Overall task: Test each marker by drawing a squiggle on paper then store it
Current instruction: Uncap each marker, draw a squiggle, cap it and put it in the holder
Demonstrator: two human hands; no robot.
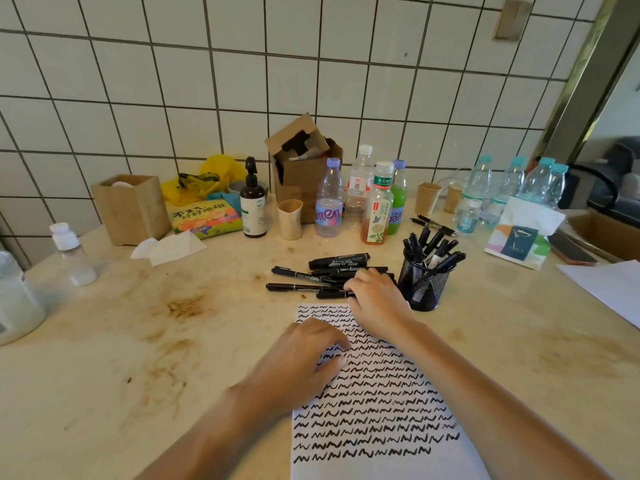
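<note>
- Head view: right hand (375, 299) reaching onto pile of black markers (332, 277) on the surface (138, 341), fingers curled over the near ones; grip not discernible.
- Left hand (304, 362) on squiggle-filled paper (374, 410), fingers loosely bent, holding nothing.
- Mesh cup (424, 289) with stored markers just right of pile.

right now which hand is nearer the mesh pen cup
Right. The right hand lies on the loose markers just beside the mesh pen cup; the left hand rests on the paper, nearer the person.
</note>
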